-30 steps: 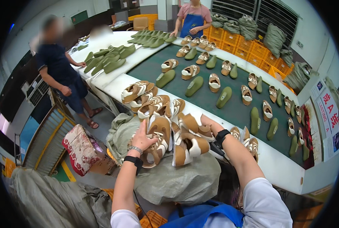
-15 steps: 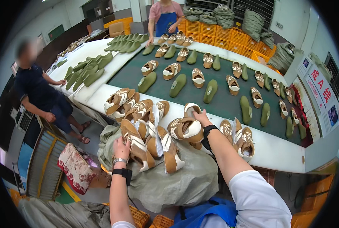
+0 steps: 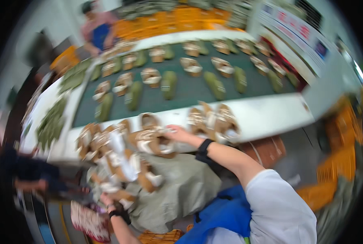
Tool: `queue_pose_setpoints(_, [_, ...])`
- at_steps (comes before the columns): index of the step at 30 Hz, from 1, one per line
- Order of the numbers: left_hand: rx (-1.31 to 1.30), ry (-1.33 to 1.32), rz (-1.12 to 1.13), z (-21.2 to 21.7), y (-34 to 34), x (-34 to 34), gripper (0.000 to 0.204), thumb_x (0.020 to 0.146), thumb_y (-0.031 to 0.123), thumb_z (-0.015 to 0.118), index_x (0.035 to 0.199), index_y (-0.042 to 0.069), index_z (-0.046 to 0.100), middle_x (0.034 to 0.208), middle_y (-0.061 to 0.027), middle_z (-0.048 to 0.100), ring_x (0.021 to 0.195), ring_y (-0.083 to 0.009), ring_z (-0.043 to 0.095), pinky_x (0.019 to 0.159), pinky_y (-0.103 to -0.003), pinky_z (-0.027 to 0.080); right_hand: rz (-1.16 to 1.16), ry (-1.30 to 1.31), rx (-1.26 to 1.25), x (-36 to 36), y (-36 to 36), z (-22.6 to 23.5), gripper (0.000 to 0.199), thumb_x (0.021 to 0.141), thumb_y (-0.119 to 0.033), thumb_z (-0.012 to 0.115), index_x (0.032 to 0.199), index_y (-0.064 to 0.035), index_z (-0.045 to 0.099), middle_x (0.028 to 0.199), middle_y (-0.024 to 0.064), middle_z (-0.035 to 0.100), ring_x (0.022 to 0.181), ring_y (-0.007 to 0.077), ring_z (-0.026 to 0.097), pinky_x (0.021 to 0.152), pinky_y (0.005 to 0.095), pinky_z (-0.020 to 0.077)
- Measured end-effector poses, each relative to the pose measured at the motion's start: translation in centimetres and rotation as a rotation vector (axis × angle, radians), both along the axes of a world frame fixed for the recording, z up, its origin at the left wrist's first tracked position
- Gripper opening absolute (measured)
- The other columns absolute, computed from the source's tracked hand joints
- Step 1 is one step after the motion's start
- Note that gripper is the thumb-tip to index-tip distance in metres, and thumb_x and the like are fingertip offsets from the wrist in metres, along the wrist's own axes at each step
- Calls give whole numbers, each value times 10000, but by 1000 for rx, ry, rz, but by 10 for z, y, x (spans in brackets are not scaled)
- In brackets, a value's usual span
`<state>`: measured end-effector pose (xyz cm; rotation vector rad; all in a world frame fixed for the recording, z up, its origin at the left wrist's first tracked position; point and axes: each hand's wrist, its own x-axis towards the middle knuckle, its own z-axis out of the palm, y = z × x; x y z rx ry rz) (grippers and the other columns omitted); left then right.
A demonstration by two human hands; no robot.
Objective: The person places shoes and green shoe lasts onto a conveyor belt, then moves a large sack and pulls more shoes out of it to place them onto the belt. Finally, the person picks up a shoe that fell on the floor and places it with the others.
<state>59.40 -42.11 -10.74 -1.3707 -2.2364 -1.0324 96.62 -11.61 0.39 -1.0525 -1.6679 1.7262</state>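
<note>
The picture is motion-blurred. A pile of tan and white sandals (image 3: 120,162) rests over a grey sack (image 3: 181,191) against the white edge of the table (image 3: 271,116). My right hand (image 3: 176,133), with a black wristband, grips the top sandal (image 3: 151,140) of the pile at the table edge. My left hand (image 3: 107,200), also with a black band, holds the pile's lower end from below. Two or three more sandals (image 3: 214,120) lie on the white edge just right of my right hand.
A dark green belt (image 3: 181,95) carries rows of sandals and green shoe lasts. One person in a blue apron (image 3: 98,34) stands at its far end, another in dark clothes (image 3: 30,173) at the left. Orange crates (image 3: 340,162) stand on the right, a patterned bag (image 3: 89,221) lies below.
The view has swung and tilted hard, blurring everything. My right hand has reached further left onto the top sandal; my left hand has dropped lower under the pile.
</note>
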Motion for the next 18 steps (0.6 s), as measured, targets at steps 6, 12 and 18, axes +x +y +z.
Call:
queue_pose_setpoints(6, [-439, -359, -694, -72, 137, 198, 227, 791, 100, 584, 996, 50, 500, 714, -14, 537, 636, -134, 521, 496, -278, 430, 161, -108, 496, 131, -138, 18, 285, 773, -228, 597, 996, -51, 590, 823, 105, 643, 752, 266, 620, 680, 367, 488])
queue_pose_setpoints(12, [-874, -493, -957, -82, 150, 327, 245, 797, 106, 582, 1020, 41, 503, 735, -24, 554, 649, -138, 533, 503, -281, 439, -147, -426, 58, 373, -259, -58, 277, 772, -246, 612, 1002, -92, 621, 838, 101, 658, 761, 212, 635, 660, 326, 492])
queue_pose_setpoints(18, [-1227, -577, -1011, -63, 142, 456, 263, 804, 112, 580, 1043, 33, 505, 756, -33, 570, 662, -143, 545, 511, -284, 447, -793, -1109, -469, 602, -461, -196, 250, 713, -214, 518, 825, -36, 653, 810, 197, 626, 793, 359, 600, 699, 433, 479])
